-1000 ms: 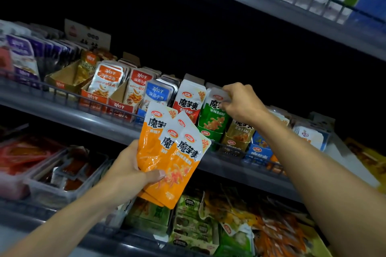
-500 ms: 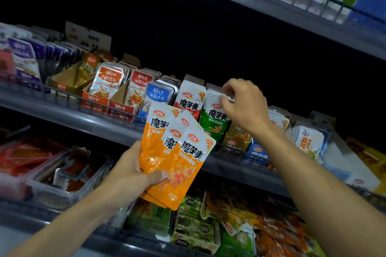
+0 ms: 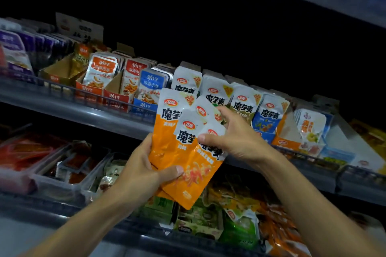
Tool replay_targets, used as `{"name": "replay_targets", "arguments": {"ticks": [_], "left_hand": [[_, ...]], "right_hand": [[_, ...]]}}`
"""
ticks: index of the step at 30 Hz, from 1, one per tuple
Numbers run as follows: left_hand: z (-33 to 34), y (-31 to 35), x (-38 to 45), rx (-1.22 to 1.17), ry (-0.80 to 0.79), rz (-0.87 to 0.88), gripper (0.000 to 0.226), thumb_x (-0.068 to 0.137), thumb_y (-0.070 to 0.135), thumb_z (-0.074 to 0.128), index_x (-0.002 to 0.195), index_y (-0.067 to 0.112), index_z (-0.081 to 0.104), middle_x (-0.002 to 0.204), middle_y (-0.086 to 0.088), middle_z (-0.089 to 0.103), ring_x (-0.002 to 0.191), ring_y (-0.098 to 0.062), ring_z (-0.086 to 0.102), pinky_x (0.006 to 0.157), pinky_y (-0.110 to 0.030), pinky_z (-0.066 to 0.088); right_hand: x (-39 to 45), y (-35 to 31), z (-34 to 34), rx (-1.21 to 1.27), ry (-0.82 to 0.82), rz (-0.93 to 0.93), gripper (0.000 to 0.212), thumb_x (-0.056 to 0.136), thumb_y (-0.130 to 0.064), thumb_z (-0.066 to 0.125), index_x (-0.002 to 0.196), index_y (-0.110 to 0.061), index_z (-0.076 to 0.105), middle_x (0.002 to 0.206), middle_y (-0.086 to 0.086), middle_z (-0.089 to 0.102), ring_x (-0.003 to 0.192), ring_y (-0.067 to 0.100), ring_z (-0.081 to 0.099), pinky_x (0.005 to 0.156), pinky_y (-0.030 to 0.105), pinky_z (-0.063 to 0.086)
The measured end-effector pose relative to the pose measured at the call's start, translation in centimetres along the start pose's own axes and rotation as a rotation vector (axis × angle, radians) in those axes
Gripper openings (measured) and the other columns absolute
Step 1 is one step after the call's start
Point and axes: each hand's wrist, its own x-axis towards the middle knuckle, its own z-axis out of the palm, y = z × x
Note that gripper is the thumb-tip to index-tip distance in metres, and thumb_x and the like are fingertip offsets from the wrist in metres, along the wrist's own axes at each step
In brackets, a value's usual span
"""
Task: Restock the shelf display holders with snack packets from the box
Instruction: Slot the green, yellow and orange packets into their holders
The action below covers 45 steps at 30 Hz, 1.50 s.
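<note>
- Several orange snack packets [image 3: 183,152] sit fanned in your left hand [image 3: 144,175], thumb clamped across their lower halves; they hang in front of the middle shelf [image 3: 83,108], not yet in any holder.
- Your right hand [image 3: 236,142] pinches the upper edge of the front packet of the fan – thumb on its face, fingers curled behind – so both grips are closed on the same bundle.
- Likely snag: the packets are glossy and overlapped, so pulling one free may drag its neighbour along and drop it onto the lower shelf [image 3: 188,242] among the loose green and orange bags.
- Just right of the blue packets [image 3: 269,115], an orange holder [image 3: 286,137] looks the natural match – its colour agrees, and its front seems low on stock, though I cannot tell how much room is left.
- Watch the row of standing packets, white-topped [image 3: 186,83] and green [image 3: 215,94]; they lean loosely, and a brushing wrist could tip them forward over the wire rail [image 3: 100,94].
- No box is in view, so judge supply from what you hold.
</note>
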Motion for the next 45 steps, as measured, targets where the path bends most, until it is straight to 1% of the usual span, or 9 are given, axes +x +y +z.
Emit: {"name": "replay_targets", "arguments": {"ticks": [6,17,21,25,32,35,39,42,45], "left_hand": [[3.5,0.1,0.4,-0.084,0.159,0.022,0.035,0.082,0.031,0.062,0.117,0.036,0.056,0.103,0.01,0.074,0.089,-0.015,0.073,0.062,-0.033,0.061],[13.8,2.7,1.9,-0.008,0.378,0.09,0.054,0.072,0.009,0.08,0.118,0.026,0.057,0.1,0.002,0.075,0.088,-0.021,0.074,0.071,-0.044,0.06],[17.7,2.7,3.0,0.001,0.358,0.11,0.03,0.088,0.022,0.069,0.111,0.037,0.057,0.096,0.013,0.075,0.084,-0.011,0.073,0.066,-0.032,0.057],[20.7,2.1,3.7,0.01,0.386,0.131,0.024,0.097,0.025,0.057,0.116,0.038,0.054,0.1,0.011,0.073,0.082,-0.01,0.073,0.061,-0.028,0.058],[23.4,2.1,4.3,-0.085,0.452,0.152,0.022,0.099,0.027,0.053,0.12,0.029,0.056,0.105,0.0,0.07,0.08,-0.012,0.072,0.058,-0.031,0.057],[23.5,2.3,4.2,-0.036,0.414,0.165,0.029,0.09,0.028,0.063,0.118,0.031,0.056,0.104,0.007,0.073,0.092,-0.014,0.072,0.071,-0.036,0.059],[23.4,2.4,4.5,-0.031,0.434,0.149,0.035,0.088,0.01,0.068,0.113,0.031,0.056,0.105,0.006,0.073,0.1,-0.019,0.07,0.093,-0.047,0.054],[23.2,2.4,4.6,-0.191,0.38,0.12,0.036,0.086,0.006,0.065,0.118,0.02,0.056,0.113,-0.007,0.071,0.099,-0.027,0.07,0.078,-0.041,0.059],[23.4,2.6,4.7,-0.26,0.334,0.119,0.034,0.087,0.004,0.063,0.118,0.015,0.056,0.109,-0.008,0.072,0.094,-0.026,0.072,0.065,-0.032,0.059]], "right_hand": [[0.1,1.1,-2.3,0.013,-0.003,-0.039,0.053,0.078,-0.019,0.083,0.119,-0.027,0.051,0.115,-0.003,0.067,0.097,0.014,0.07,0.085,0.043,0.059],[-1.8,4.3,-10.5,0.144,0.007,-0.146,0.071,0.075,-0.023,0.086,0.114,-0.056,0.036,0.13,0.008,0.058,0.111,0.026,0.064,0.083,0.048,0.059],[-2.1,5.0,-14.0,0.037,0.05,-0.208,0.053,0.079,-0.021,0.083,0.122,-0.028,0.052,0.13,-0.002,0.058,0.122,0.015,0.056,0.098,0.044,0.051],[-2.2,5.9,-18.2,0.059,0.2,-0.232,0.02,0.083,-0.019,0.078,0.093,-0.022,0.062,0.095,-0.002,0.07,0.084,0.01,0.069,0.076,0.041,0.057],[-2.0,7.8,-20.0,0.04,0.393,-0.321,0.045,0.074,-0.044,0.079,0.083,-0.008,0.053,0.086,0.019,0.063,0.08,0.036,0.066,0.067,0.055,0.054],[-1.7,8.0,-20.3,0.071,0.391,-0.344,0.05,0.068,-0.051,0.08,0.077,-0.012,0.05,0.084,0.019,0.063,0.078,0.036,0.065,0.065,0.056,0.053],[-1.4,7.9,-20.6,0.15,0.198,-0.249,0.032,0.078,-0.05,0.07,0.088,-0.021,0.062,0.088,0.002,0.073,0.081,0.018,0.071,0.08,0.05,0.058],[-1.2,7.6,-21.8,0.405,-0.11,-0.072,0.043,0.083,-0.044,0.057,0.099,-0.006,0.068,0.095,0.013,0.076,0.079,0.023,0.073,0.084,0.048,0.057],[-1.3,7.4,-22.6,0.544,-0.187,-0.028,0.041,0.083,-0.038,0.057,0.101,-0.002,0.067,0.093,0.014,0.075,0.076,0.022,0.073,0.072,0.037,0.06]]}}
